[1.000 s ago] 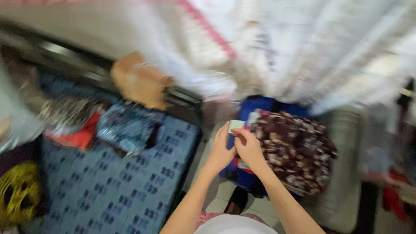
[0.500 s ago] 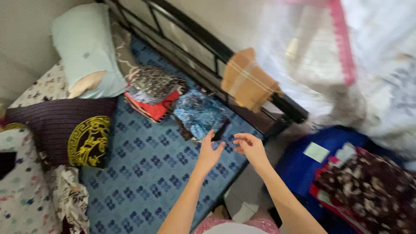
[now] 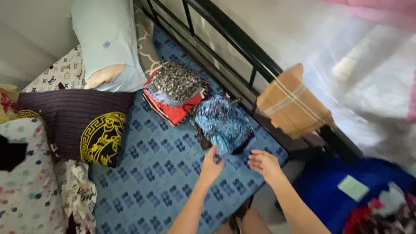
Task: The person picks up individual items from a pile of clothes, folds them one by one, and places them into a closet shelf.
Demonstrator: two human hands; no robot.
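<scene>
A folded blue patterned garment (image 3: 223, 123) lies on the blue patterned mattress (image 3: 160, 173), beside a stack of folded clothes, red with a dark speckled one on top (image 3: 175, 91). My left hand (image 3: 211, 165) reaches to the near edge of the blue garment, fingertips touching or just at it. My right hand (image 3: 265, 164) hovers open to the right of it, fingers spread, holding nothing.
A black metal bed frame (image 3: 242, 47) runs along the wall, with brown cardboard (image 3: 294, 108) taped to its corner. Pillows (image 3: 108, 43) and a dark cushion with a gold emblem (image 3: 86, 130) lie at the left. A blue bag (image 3: 355, 190) sits on the floor at the right.
The view swung left from the blue bag to the bed. My hands let go of the pale card and moved toward the blue folded garment.
</scene>
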